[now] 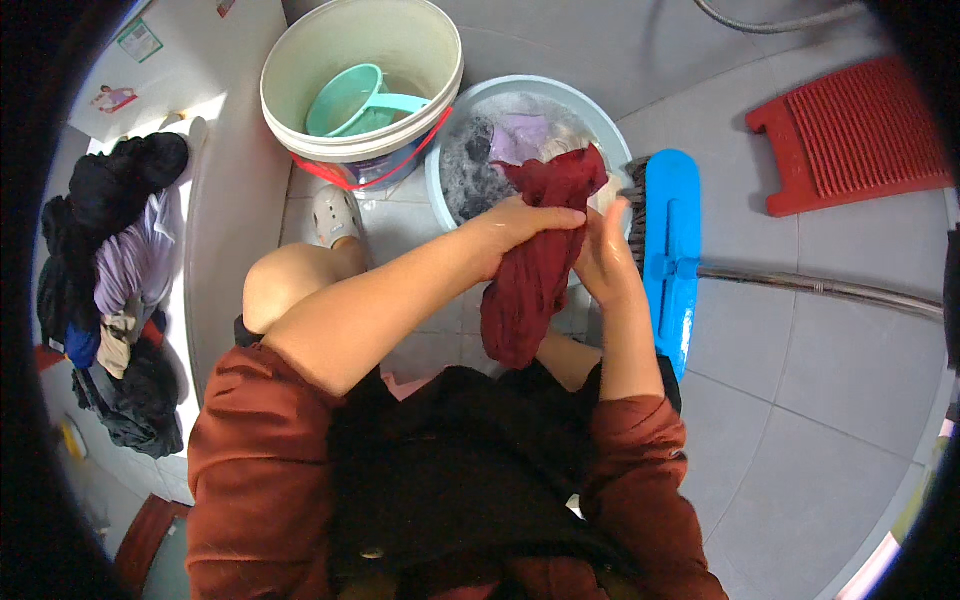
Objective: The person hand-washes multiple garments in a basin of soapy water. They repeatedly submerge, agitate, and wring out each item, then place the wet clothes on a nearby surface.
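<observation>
A wet, dark red cloth garment (538,277) hangs bunched between my hands, its upper end over the wash basin and its lower end near my lap. My left hand (517,229) grips it at mid-length, thumb across the front. My right hand (606,251) is against the garment's right side with the thumb raised; its fingers are partly hidden behind the cloth. Beneath the upper end, the light blue basin (616,124) holds sudsy water, a lilac cloth (521,135), a dark cloth (476,169) and a pale cloth (564,141).
A white bucket (274,112) with a red handle holds a mint-green dipper (356,90). Right of the basin lies a blue broom head (675,202) with a metal handle (810,283). A red washboard (862,142) rests on the tiles. Clothes (124,247) lie piled on a white ledge at left.
</observation>
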Available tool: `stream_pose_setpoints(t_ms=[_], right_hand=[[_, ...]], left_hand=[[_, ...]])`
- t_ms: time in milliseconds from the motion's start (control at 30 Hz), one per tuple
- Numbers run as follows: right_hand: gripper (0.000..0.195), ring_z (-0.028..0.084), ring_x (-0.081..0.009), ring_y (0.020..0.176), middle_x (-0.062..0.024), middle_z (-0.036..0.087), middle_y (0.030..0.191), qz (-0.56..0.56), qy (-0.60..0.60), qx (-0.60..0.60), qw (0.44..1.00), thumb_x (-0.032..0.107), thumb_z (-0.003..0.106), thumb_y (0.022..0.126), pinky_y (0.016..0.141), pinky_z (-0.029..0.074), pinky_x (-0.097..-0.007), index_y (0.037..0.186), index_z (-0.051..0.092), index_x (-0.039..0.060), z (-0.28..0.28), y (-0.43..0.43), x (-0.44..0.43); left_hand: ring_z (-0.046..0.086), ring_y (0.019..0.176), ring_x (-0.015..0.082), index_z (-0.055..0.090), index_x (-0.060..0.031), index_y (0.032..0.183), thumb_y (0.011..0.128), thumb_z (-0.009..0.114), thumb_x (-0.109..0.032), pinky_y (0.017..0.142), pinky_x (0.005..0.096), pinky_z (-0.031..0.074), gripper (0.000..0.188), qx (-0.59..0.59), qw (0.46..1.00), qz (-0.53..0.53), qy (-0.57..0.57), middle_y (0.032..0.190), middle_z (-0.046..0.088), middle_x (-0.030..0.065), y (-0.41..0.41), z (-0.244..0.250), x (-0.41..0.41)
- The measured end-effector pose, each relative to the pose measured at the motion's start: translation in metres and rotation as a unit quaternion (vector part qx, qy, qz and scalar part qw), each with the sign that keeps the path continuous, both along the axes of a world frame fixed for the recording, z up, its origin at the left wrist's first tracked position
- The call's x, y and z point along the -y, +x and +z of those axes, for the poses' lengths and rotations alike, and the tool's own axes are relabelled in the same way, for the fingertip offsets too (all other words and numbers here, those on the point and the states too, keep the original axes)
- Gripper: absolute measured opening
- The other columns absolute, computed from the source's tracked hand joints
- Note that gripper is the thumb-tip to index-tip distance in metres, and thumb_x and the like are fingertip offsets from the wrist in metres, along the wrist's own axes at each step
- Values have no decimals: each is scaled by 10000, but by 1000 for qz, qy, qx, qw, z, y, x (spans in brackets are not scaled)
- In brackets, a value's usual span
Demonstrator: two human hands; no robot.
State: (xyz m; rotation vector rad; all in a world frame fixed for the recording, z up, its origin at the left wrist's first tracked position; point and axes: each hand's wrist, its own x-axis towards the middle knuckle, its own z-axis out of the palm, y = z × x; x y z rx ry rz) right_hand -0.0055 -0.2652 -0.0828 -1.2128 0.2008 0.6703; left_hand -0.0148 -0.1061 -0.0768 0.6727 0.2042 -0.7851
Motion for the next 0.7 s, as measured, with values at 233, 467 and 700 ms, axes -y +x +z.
stream_pose_setpoints(t_ms=[233,467,700], right_hand=[[648,425,-277,1086,-135,425,1202,-249,289,-92,920,513,360,813,925,329,-418,1223,333,11,-7,-73,-67],[545,483,-276,1013,-138,491,1120,-163,317,83,930,404,458,796,886,373,-420,1168,401,11,42,11,-50],[307,581,-267,698,-112,603,823,-119,-154,41,980,116,622,654,630,479,-382,917,545,-21,14,47,-33]], left_hand=[[579,742,216,536,-46,1005,735,599,-252,718,333,478,346,-184,957,53,-216,849,600,88,-10,10,3],[588,674,209,543,-36,943,773,558,-329,598,317,502,340,-167,976,-36,-137,798,598,110,-13,59,-19],[590,792,253,534,-16,1010,678,620,-366,689,351,465,490,266,901,-27,342,876,598,151,-6,4,17]])
